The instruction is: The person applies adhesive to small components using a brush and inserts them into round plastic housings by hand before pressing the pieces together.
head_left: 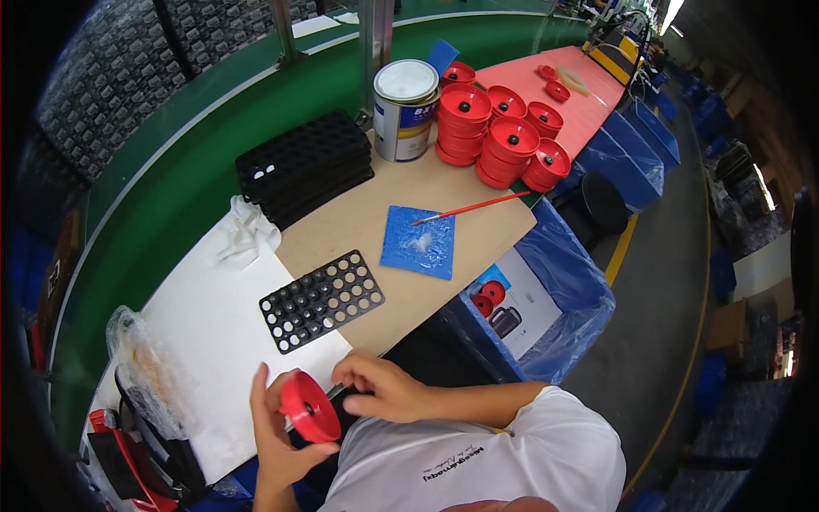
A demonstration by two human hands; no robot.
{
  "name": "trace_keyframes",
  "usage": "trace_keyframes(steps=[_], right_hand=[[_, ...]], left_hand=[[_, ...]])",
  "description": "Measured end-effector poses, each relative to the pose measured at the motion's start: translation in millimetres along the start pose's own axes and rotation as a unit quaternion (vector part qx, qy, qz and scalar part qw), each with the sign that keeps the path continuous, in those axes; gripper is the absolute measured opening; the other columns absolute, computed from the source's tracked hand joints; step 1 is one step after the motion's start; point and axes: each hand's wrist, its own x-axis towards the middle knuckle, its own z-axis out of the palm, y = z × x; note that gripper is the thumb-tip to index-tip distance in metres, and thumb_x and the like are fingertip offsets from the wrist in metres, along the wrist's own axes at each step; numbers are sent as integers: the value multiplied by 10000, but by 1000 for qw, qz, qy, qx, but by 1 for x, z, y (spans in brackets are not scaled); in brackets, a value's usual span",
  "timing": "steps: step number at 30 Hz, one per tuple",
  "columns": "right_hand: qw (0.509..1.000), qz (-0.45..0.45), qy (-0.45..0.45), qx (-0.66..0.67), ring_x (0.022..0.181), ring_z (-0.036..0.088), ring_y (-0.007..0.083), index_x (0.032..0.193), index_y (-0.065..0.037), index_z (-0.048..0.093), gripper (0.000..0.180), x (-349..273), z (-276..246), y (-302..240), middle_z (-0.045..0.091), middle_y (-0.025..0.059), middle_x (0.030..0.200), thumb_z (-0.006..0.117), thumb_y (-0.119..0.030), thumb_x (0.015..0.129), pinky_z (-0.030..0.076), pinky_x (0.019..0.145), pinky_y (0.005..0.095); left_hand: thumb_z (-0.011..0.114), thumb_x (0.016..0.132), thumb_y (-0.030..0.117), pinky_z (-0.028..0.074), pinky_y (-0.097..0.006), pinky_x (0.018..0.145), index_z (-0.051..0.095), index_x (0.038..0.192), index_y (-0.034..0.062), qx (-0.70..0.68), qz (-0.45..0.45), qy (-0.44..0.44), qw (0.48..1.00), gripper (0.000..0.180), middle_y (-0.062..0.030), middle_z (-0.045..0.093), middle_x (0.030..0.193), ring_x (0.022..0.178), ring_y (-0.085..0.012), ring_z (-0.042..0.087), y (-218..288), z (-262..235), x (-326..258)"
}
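Observation:
Near the table's front edge, my left hand (280,444) grips a red round spool-like part (311,408) by its rim, tilted so its dished face turns right. A small black hub shows at its centre. Close beside it on the right is my right hand (380,388), fingers bent and thumb apart, with nothing visible between them. Beyond the hands lies a black tray (322,301) with rows of round holes; small black pieces fill some of them. A thin brush (473,207) with a red handle rests its tip on a blue sheet (401,256) smeared with something whitish.
Several stacked red spool-like parts (514,136) stand at the back right beside a metal can (404,119). Stacked black trays (303,166) and a white cloth (247,230) are farther left. A blue bin (580,290) adjoins the right edge; plastic wrap (141,367) lies left.

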Motion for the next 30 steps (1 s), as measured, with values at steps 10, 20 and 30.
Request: trace_keyframes(steps=[10,20,30], right_hand=[[924,-268,75,-263,1336,397,358,1458,3,316,1060,-1,-12,-35,437,190,1431,883,-338,631,307,1104,458],[637,-426,589,-258,1294,444,259,1441,23,335,849,-53,-181,-131,430,171,1412,793,-237,774,359,1089,383],[529,-170,730,-397,1229,494,380,1405,22,405,894,-100,-355,-97,498,281,1319,828,-375,725,392,1046,426]], left_hand=[[766,727,465,387,-463,1106,111,1551,117,-583,-163,64,793,1109,-153,398,1447,1346,-287,421,6,47,23],[732,794,520,473,-391,946,138,1524,41,-374,-141,-25,916,1056,-197,586,1202,1050,-263,612,-13,51,7],[693,857,389,481,-348,918,358,1420,-14,-366,-178,14,913,769,-157,642,1098,980,-217,624,-20,59,-1]])
